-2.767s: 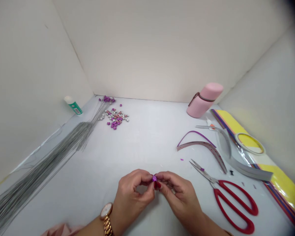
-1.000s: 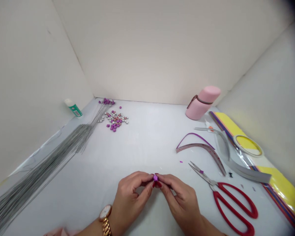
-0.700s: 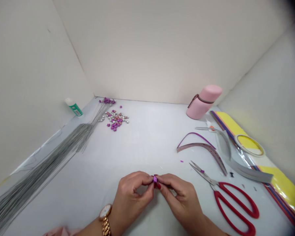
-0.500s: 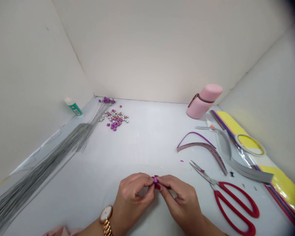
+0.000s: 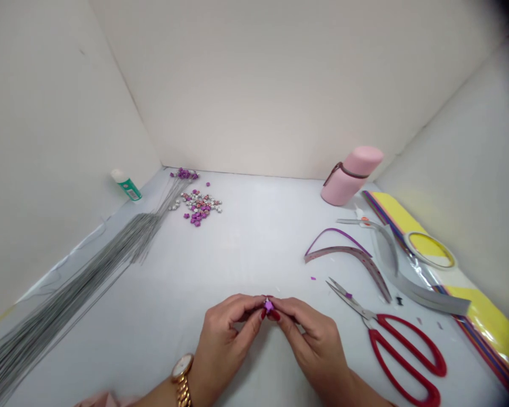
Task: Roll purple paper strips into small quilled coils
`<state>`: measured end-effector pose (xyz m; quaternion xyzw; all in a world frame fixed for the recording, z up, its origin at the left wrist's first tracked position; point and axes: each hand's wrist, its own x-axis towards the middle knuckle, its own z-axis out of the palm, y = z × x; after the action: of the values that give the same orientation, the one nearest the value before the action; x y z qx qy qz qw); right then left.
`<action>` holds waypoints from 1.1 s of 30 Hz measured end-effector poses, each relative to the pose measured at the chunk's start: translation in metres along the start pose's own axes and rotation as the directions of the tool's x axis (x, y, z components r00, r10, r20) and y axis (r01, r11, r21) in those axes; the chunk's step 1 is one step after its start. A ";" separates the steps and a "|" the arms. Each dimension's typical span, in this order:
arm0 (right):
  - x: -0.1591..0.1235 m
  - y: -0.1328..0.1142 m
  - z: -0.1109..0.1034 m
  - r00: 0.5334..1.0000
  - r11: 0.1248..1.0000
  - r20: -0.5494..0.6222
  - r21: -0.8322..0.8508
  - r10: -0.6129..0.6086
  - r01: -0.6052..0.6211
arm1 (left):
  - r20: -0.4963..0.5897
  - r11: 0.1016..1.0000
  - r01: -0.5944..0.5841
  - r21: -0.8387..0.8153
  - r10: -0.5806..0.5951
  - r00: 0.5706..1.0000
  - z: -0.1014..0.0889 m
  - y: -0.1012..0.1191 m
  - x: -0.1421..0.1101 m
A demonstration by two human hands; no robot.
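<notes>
Both hands meet low in the middle of the white table. My left hand, with a gold watch on the wrist, and my right hand pinch one tiny purple paper star between their fingertips. Thumbs and forefingers are pressed together on it, and the other fingers are curled. The star is held just above the table surface.
A pile of small purple and silver stars lies at the back left beside a long bundle of grey wires and a glue bottle. Red scissors, paper strips, a pink bottle, a tape ring and coloured sheets lie at the right.
The hands stay in the same place. The fingertips have shifted slightly on the purple star, turning and pinching it.
</notes>
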<state>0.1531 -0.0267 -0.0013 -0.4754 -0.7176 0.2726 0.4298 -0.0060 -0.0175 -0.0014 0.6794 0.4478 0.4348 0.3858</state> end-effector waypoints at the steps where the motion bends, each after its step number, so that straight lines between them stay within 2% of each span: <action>1: 0.000 0.000 0.000 1.000 1.000 -0.012 0.003 0.004 -0.003 | -0.008 1.000 0.007 -0.003 -0.007 1.000 0.000 0.000 0.000; 6: -0.003 0.001 0.001 1.000 1.000 -0.016 -0.014 0.015 -0.015 | 0.017 1.000 0.006 0.026 -0.006 1.000 0.000 0.001 0.000; 12: -0.003 0.001 0.002 0.999 0.990 0.023 -0.133 -0.046 0.049 | 0.050 0.967 -0.164 0.194 0.157 0.986 0.000 -0.001 -0.003; 15: -0.003 0.001 0.003 0.994 0.975 0.005 -0.193 -0.113 0.112 | 0.062 0.949 -0.197 0.247 0.188 0.980 0.000 -0.003 -0.002; 21: -0.005 0.006 0.003 0.999 0.995 0.025 -0.090 -0.030 0.032 | 0.054 0.981 -0.139 0.137 0.133 0.990 -0.001 -0.005 0.001; 27: -0.005 0.008 0.002 0.997 0.997 0.055 -0.066 -0.046 0.049 | 0.024 0.990 -0.128 0.065 0.126 0.992 0.000 -0.004 -0.002; 33: -0.005 0.006 0.002 0.999 0.998 0.046 -0.055 -0.018 0.021 | 0.063 1.000 -0.027 0.010 0.026 0.998 0.000 0.000 -0.002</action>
<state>0.1548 -0.0287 -0.0088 -0.4737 -0.7393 0.2590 0.4025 -0.0064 -0.0195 -0.0019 0.7007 0.4289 0.4157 0.3902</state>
